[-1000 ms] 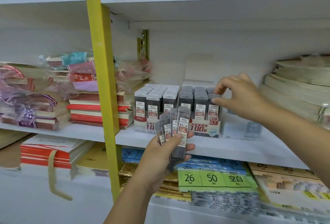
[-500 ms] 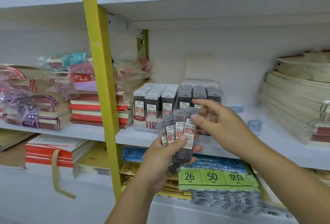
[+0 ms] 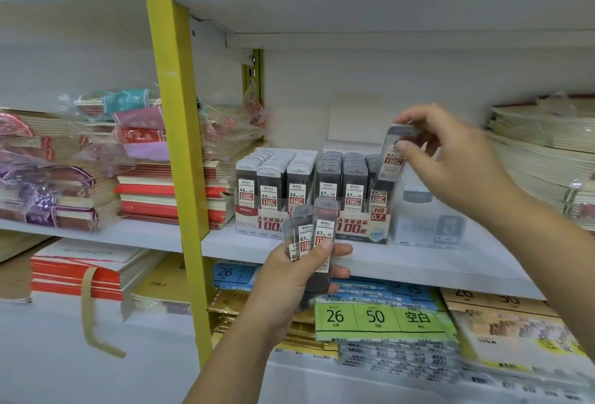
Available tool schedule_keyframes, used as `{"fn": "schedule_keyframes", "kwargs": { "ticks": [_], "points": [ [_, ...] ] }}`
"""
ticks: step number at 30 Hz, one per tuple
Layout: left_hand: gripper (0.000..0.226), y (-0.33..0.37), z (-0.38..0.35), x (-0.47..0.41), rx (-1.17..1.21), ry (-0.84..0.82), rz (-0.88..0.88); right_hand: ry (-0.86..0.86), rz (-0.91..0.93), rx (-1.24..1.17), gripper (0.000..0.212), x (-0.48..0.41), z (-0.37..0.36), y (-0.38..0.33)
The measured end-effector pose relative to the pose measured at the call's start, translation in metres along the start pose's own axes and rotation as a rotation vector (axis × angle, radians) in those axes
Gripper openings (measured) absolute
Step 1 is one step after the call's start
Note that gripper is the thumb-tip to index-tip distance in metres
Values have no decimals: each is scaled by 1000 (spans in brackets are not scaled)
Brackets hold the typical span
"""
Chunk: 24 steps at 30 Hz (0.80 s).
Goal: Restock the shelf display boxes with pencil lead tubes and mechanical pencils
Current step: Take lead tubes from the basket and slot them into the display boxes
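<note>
Right grip (image 3: 450, 162) pinches grey lead tube (image 3: 393, 158) (red-white 0.7 label), tilted above display box (image 3: 357, 226) right column; left grip (image 3: 296, 281) clasps spare tubes (image 3: 318, 239) before shelf edge (image 3: 418, 274).

On my feed both forearms are bare right to the frame's edge. My left hand (image 3: 289, 278) and right hand (image 3: 450, 158) are bare too, thumbnails short and plain.

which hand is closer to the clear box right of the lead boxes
Right. The right hand holds a lead tube above the clear box; the left hand grips more tubes to its lower left.
</note>
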<state>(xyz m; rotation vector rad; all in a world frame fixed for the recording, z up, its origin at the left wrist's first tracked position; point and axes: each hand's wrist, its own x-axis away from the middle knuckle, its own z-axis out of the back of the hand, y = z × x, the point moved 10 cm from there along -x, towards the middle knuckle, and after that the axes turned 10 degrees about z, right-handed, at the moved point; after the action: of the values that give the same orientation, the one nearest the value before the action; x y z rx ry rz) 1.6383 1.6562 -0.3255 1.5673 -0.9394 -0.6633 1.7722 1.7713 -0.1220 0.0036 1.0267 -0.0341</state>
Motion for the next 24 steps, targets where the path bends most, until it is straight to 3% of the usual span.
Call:
{"fn": "schedule_keyframes", "kwargs": {
  "ticks": [5, 10, 13, 16, 20, 22, 24],
  "points": [
    [47, 3, -3, 1, 14, -12, -6, -257, -188, -39, 27, 6, -48, 31],
    [42, 5, -4, 3, 32, -37, -7, -287, -134, 277, 24, 12, -53, 39],
    [47, 5, -7, 4, 52, -60, 10, -162, -144, 352, 24, 17, -39, 32],
    [48, 3, -13, 6, 51, -96, 26, 8, -103, 137, 21, 28, -27, -1],
    [44, 4, -19, 6, 65, -144, -2, -236, -214, -362, 20, 44, -72, -31],
    [40, 4, -19, 5, 81, -157, -10, -378, -267, -489, 23, 53, -90, -37],
    [41, 4, -18, 4, 84, -164, -17, -410, -295, -536, 25, 56, -94, -36]
  ]
}}
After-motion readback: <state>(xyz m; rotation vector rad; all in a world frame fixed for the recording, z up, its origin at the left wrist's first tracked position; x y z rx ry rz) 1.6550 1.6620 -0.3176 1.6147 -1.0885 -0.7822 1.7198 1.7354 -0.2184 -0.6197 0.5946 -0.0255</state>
